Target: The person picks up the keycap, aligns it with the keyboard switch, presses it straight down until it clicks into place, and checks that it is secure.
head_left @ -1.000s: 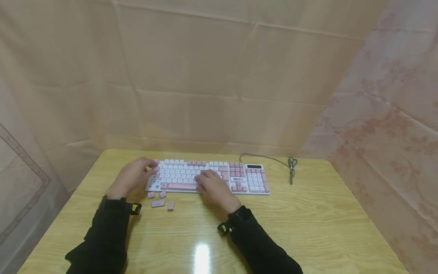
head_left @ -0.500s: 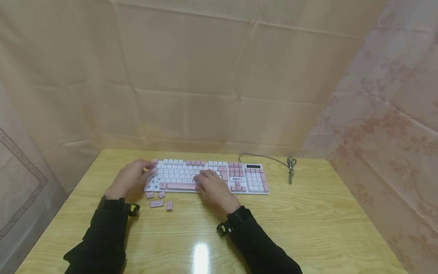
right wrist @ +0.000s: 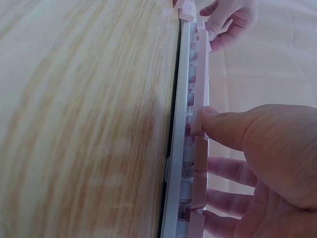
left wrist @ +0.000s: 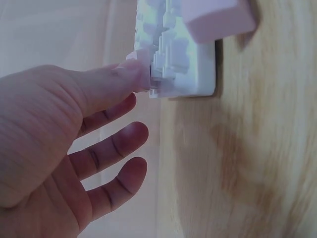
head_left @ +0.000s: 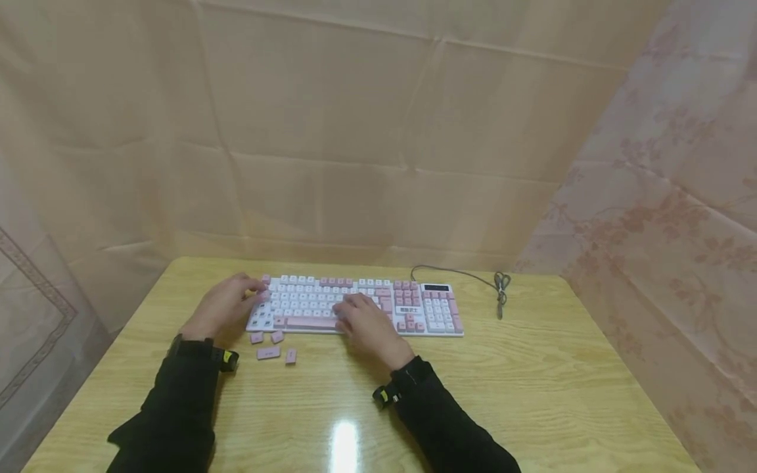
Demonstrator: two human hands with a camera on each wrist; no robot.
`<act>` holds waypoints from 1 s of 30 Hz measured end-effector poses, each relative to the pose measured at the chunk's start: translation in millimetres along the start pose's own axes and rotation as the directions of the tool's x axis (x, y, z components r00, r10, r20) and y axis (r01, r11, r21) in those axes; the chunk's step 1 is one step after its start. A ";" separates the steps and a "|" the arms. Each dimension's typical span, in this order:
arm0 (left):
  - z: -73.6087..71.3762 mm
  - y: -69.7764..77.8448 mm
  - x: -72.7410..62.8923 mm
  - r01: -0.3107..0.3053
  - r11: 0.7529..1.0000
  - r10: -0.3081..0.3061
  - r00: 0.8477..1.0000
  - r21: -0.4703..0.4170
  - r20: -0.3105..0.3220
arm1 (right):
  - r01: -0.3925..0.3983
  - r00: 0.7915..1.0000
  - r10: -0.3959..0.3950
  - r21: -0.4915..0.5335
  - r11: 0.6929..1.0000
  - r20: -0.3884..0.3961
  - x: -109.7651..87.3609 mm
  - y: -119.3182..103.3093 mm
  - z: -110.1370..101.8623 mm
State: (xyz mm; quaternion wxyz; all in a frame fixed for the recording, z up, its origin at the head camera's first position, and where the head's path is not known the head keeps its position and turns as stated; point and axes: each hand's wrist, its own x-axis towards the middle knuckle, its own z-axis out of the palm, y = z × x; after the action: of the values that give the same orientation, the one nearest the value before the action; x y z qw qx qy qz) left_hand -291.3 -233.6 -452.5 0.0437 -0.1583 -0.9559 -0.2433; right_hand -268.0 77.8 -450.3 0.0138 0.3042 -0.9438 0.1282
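A white and pink keyboard (head_left: 307, 305) lies across the back of the table, with bare key switches showing at its left end. My left hand (head_left: 225, 303) is at that end; in the left wrist view its thumb and index finger pinch a pink keycap (left wrist: 142, 70) at the keyboard's edge. The other fingers of this hand are loosely bent below. My right hand (head_left: 371, 327) rests over the keyboard right of the middle, its thumb on the long pink spacebar (right wrist: 200, 84) and its relaxed fingers across the keys.
Several loose pink keycaps (head_left: 269, 353) lie on the table (head_left: 503, 394) in front of the keyboard's left end. A grey cable (head_left: 455, 269) runs from the keyboard's back to a tied bundle (head_left: 501, 284) at the right. A beige cloth (head_left: 355, 131) hangs behind the table.
The head view has drifted slightly, shifting the scene a little to the left. Both hands keep nearly the same places on the keyboard.
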 end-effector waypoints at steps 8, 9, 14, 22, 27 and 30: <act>1.7 1.0 1.8 -0.005 1.000 0.006 1.000 0.021 -0.027 | 0.000 1.000 0.000 -0.013 1.000 0.000 1.9 0.9 0.5; 2.0 1.5 1.8 -0.001 1.000 0.002 1.000 0.021 -0.028 | 0.000 1.000 0.000 -0.016 1.000 -0.001 1.9 1.0 0.7; 1.7 4.1 2.0 0.032 0.999 -0.032 0.999 0.007 -0.013 | -0.005 1.000 0.005 -0.020 1.000 -0.004 1.1 0.9 0.2; 1.7 5.8 1.2 0.036 0.999 -0.036 0.999 0.031 -0.002 | -0.009 1.000 0.009 -0.005 1.000 -0.005 -0.2 -0.8 -0.6; 2.9 6.0 -0.1 0.034 0.998 -0.033 0.999 0.047 -0.022 | -0.005 1.000 0.005 -0.010 1.000 -0.003 0.1 -1.6 -0.6; 3.8 6.0 -1.1 0.030 0.998 -0.028 0.999 0.050 -0.029 | -0.006 1.000 0.006 -0.004 1.000 -0.003 -0.1 -2.0 -0.9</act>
State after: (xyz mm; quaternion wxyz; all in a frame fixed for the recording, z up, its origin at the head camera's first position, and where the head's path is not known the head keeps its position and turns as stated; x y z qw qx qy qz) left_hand -288.3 -227.1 -453.3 0.0575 -0.1399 -0.9633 -0.2218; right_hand -266.9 76.5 -449.0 0.0152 0.3011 -0.9450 0.1268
